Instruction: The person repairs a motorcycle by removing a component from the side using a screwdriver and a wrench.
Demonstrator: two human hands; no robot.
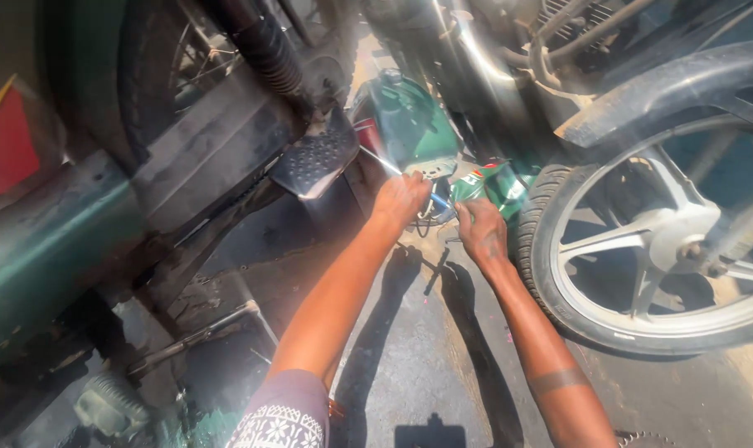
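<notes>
Both hands are stretched out low over the ground between two motorcycles. The left hand (401, 199) is clenched around a thin metal rod (381, 161) whose bright shaft slants up and to the left from the fist. The right hand (480, 228) is closed too, fingers curled near a small blue-tipped piece (439, 202) that sits between the two hands; glare hides exactly what it grips, so I cannot tell. Just beyond the right hand's knuckles lies a crumpled green packet (501, 184) with red and white patches, resting against the tyre (536, 241) of a spoked alloy wheel (667, 236) on the right. Behind the left hand stands a green fuel tank (410, 120), set on the ground near a perforated metal footrest (314, 158). A small dark tool (436, 272) lies on the oily concrete floor (410, 348) below the hands, within their shadows. To the left runs a dusty green motorcycle body (53, 241) with a black spring shock absorber (269, 50) above it. A patterned sleeve (281, 419) covers the left upper arm.
</notes>
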